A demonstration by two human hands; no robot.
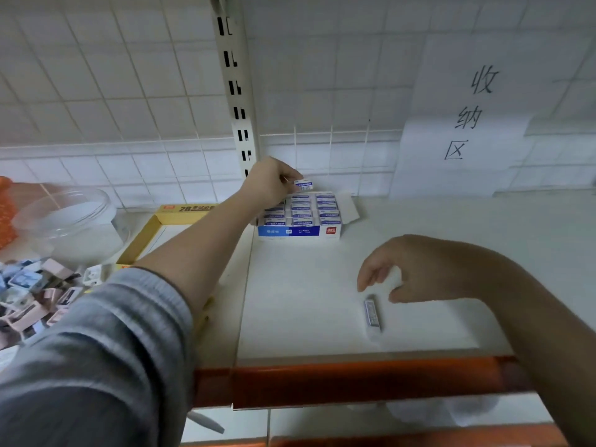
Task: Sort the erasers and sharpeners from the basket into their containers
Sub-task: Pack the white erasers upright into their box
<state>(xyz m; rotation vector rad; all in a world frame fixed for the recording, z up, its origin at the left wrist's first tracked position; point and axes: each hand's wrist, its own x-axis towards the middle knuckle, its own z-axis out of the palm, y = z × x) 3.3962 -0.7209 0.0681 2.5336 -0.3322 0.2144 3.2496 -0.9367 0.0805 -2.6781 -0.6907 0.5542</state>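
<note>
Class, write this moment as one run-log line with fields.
left hand: pinches eraser above eraser box | right hand: empty, over loose eraser | stage: placing

White paper wall sign (467, 121): "收纳区". Blue-and-white cardboard eraser box (300, 231): "deli", "CLASSIC"; white wrapped erasers (303, 185): "ERASER". Yellow cardboard box (183, 210): "2B".

Eraser box (300, 232) right of tray (151, 233)

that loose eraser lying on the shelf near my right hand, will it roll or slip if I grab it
The loose eraser looks like a flat-sided block in a printed sleeve, so it probably won't roll. It lies flat on the smooth white shelf, so a nudge may slide it. It is small, likely light, an easy pinch for your right hand.
</note>
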